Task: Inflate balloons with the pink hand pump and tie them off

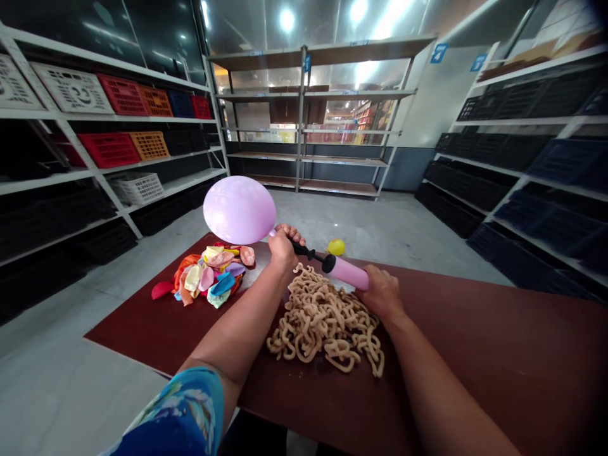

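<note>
My left hand (285, 244) is closed around the front end of a balloon pump and the neck of an inflated light purple balloon (240, 210). The pump (349, 272) has a pink barrel and black fittings. Around the barrel's near end, my right hand (381, 291) is wrapped. Below the pump lies a heap of tan, curly, snack-like pieces (323, 316) on the brown table (475, 342). To the left of my left hand sits a pile of limp balloons (209, 275) in many colours.
A small yellow balloon (336, 247) shows beyond the table's far edge. White shelves with coloured crates (121, 95) stand on the left, and dark crates (503, 152) fill shelves on the right. A metal rack (301, 114) is at the back.
</note>
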`<state>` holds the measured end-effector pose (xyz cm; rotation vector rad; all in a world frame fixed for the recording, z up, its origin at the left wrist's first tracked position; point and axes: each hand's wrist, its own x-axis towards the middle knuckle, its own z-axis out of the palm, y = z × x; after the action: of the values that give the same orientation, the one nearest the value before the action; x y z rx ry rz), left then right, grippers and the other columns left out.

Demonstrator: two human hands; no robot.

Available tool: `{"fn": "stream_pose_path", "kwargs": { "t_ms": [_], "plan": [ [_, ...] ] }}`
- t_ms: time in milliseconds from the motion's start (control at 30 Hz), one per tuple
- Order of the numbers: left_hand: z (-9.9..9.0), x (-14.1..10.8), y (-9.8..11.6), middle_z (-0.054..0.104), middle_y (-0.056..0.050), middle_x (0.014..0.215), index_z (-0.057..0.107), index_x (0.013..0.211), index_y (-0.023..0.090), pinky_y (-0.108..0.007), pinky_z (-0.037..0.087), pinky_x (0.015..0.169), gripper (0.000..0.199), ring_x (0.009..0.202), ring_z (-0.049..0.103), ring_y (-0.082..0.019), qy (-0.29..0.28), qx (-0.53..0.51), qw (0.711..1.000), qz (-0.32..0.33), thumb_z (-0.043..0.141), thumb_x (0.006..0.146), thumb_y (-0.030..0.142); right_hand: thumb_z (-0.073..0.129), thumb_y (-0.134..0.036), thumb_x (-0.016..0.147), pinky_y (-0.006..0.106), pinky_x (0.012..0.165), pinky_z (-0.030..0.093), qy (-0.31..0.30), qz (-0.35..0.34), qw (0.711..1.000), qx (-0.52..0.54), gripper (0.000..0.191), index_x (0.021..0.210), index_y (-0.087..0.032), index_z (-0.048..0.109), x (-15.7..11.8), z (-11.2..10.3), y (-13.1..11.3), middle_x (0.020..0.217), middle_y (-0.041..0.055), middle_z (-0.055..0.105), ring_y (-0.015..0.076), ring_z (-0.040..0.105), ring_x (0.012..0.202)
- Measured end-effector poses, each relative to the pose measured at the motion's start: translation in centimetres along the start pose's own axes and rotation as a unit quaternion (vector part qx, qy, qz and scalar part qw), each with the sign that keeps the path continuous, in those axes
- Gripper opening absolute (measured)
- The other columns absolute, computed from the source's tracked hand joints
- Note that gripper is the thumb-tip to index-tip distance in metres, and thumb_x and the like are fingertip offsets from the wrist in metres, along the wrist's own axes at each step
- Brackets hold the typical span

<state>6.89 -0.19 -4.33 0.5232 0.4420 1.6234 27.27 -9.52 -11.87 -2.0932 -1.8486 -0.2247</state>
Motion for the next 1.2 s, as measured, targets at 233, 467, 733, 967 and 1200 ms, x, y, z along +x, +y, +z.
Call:
{"fn": "stream_pose_path", "kwargs": {
  "t_ms": [233, 467, 733, 967, 1200],
  "plan": [
    [0.0, -1.1, -2.6, 0.027, 0.005, 0.051, 0.026, 0.06, 0.019, -0.02, 0.029, 0.039, 0.019, 0.039, 0.033, -0.007, -0.018, 0.015, 1.0, -0.015, 0.041, 0.064, 0.009, 0.059, -0.025, 0.066, 0.03, 0.068, 0.026, 0.006, -0.03, 0.999, 0.015, 0.027, 0.091, -0.02, 0.052, -0.3, -0.6, -1.3, 0.086, 0.0037, 0.06, 0.02, 0.051, 0.082],
    [0.0, 0.3, 0.8, 0.027, 0.006, 0.051, 0.026, 0.062, 0.02, -0.02, 0.027, 0.038, 0.018, 0.038, 0.033, -0.007, -0.002, 0.003, 1.0, -0.002, 0.041, 0.063, 0.01, 0.061, -0.029, 0.066, 0.031, 0.071, 0.027, 0.006, -0.022, 1.0, 0.016, 0.033, 0.097, -0.021, 0.052, -0.1, 0.0, 0.0, 0.089, 0.0033, 0.061, 0.0209, 0.052, 0.086],
    [-0.6, 1.5, 2.5, 0.026, 0.006, 0.051, 0.027, 0.062, 0.02, -0.02, 0.025, 0.038, 0.018, 0.037, 0.031, -0.006, 0.016, -0.008, 0.999, 0.037, 0.041, 0.065, 0.009, 0.062, -0.029, 0.064, 0.031, 0.069, 0.026, -0.007, 0.029, 1.0, -0.001, 0.036, 0.098, -0.022, 0.052, 0.1, 0.6, 1.5, 0.093, 0.0045, 0.06, 0.0222, 0.051, 0.087],
    [0.1, -0.6, -1.5, 0.026, 0.006, 0.05, 0.025, 0.06, 0.019, -0.02, 0.027, 0.038, 0.02, 0.038, 0.032, -0.007, 0.003, 0.002, 1.0, -0.006, 0.041, 0.065, 0.009, 0.058, -0.022, 0.064, 0.03, 0.069, 0.024, 0.015, -0.02, 1.0, -0.006, 0.029, 0.092, -0.02, 0.052, -0.2, -0.1, -0.7, 0.09, 0.0037, 0.06, 0.02, 0.05, 0.083],
    [0.4, -1.0, -1.6, 0.027, 0.006, 0.051, 0.025, 0.06, 0.02, -0.02, 0.028, 0.038, 0.021, 0.038, 0.032, -0.007, -0.003, 0.015, 1.0, -0.023, 0.043, 0.066, 0.012, 0.058, -0.024, 0.067, 0.03, 0.071, 0.025, 0.015, -0.029, 0.999, 0.018, 0.029, 0.094, -0.02, 0.052, -0.3, -0.1, -1.2, 0.088, 0.0039, 0.06, 0.0198, 0.051, 0.084]
  ]
}}
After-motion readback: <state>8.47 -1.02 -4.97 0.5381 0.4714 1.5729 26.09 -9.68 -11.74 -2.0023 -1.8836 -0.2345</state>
